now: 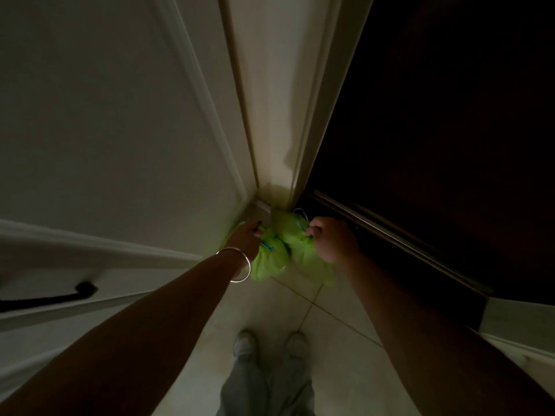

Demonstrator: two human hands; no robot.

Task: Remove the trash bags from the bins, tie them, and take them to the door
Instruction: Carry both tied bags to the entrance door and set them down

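Observation:
Two bright green trash bags lie side by side on the tiled floor in the corner by the door frame: the left bag (267, 262) and the right bag (303, 253), both with blue drawstrings. My left hand (244, 238), with a silver bangle on the wrist, grips the top of the left bag. My right hand (330, 238) is closed on the gathered top of the right bag. The bags' lower parts rest on the floor; their far sides are hidden by my hands.
A white panelled door (105, 130) with a black handle (51, 295) stands at the left. A dark wooden door (450, 130) and its threshold (390, 238) lie to the right. My feet (270, 343) stand on pale floor tiles behind the bags.

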